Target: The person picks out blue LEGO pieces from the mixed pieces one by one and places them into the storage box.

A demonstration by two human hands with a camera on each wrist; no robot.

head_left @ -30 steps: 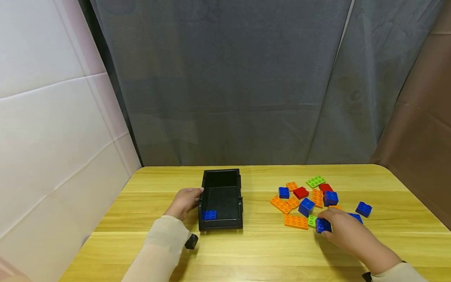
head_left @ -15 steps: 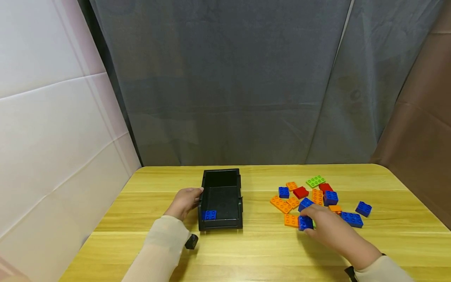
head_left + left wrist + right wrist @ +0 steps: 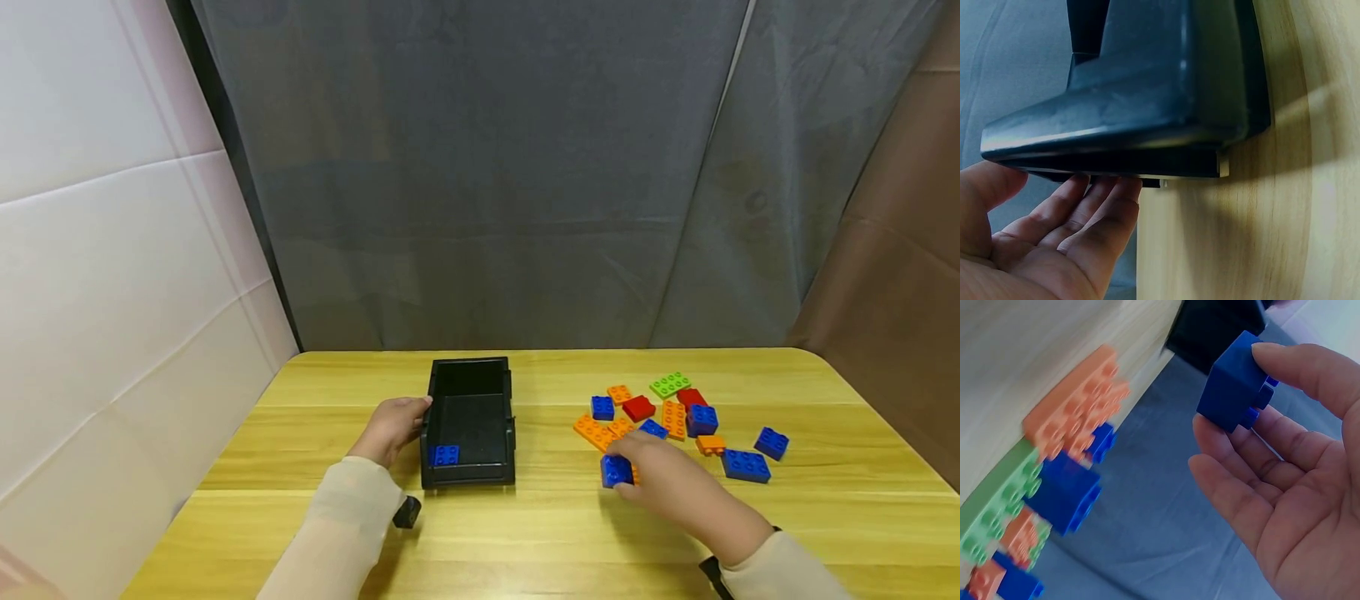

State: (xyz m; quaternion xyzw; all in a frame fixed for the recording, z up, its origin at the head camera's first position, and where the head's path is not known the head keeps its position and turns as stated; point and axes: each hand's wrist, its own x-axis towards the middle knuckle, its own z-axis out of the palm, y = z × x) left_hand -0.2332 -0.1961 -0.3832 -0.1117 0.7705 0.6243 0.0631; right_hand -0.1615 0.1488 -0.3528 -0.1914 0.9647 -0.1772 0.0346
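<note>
My right hand [image 3: 660,475] pinches a blue toy brick [image 3: 1232,384] between thumb and fingers. In the right wrist view, its studs face the palm and it hangs apart from the other bricks. In the head view it is in front of the pile, overlapping an orange brick. My left hand [image 3: 392,429] holds the left side of a black plastic bin [image 3: 468,479], thumb at the rim. The left wrist view shows the fingertips [image 3: 1125,187] against the bin's outer wall. One blue brick [image 3: 446,455] lies inside, at the bin's near left corner.
Loose bricks lie on the right of the wooden table [image 3: 525,542]: orange [image 3: 673,419], red [image 3: 639,407], green [image 3: 670,384] and blue ones, among them a long blue brick [image 3: 746,466]. A grey curtain [image 3: 487,183] stands behind the table.
My right hand has moved left with the blue brick, from the pile's near right side to its near left side. The left hand and bin stay in place.
</note>
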